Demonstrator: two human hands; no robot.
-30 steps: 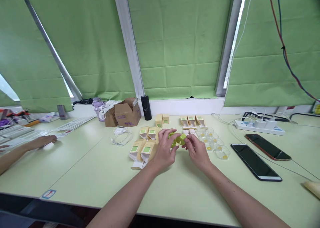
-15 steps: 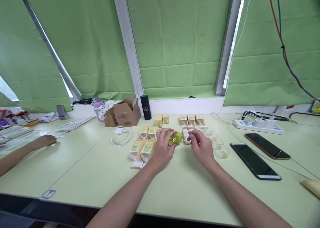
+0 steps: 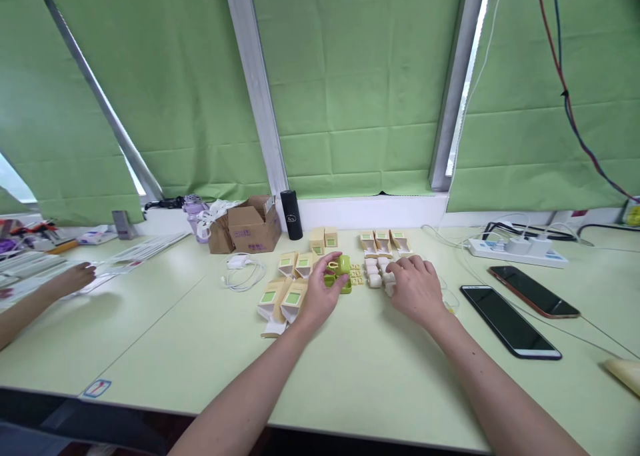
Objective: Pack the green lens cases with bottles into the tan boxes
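Observation:
My left hand (image 3: 321,295) is closed around a small green plastic piece (image 3: 343,265) with a pale loop-shaped mark, its thumb below and fingers behind. More green pieces (image 3: 345,287) lie on the table just under it. Beside them sit small yellow pieces (image 3: 356,275) in rows. Farther right, small rounded white pieces (image 3: 374,280) stand in two rows. My right hand (image 3: 417,293) reaches palm down over the right row, its fingertips closed at a white piece (image 3: 390,288) and partly covering it. Clear plastic cups (image 3: 451,301) are mostly hidden behind this hand.
Open kraft boxes with green labels (image 3: 295,297) stand left of my left hand; smaller ones (image 3: 383,241) stand behind. Two phones (image 3: 510,323) and a power strip (image 3: 517,253) lie right. A cardboard box (image 3: 254,226) stands back left. Another person's hand (image 3: 75,279) rests far left.
The green piece in my left hand has come down and turned slightly, uncovering green and yellow pieces. My right hand has moved right and lower onto the white pieces. The other person's hand shifted left.

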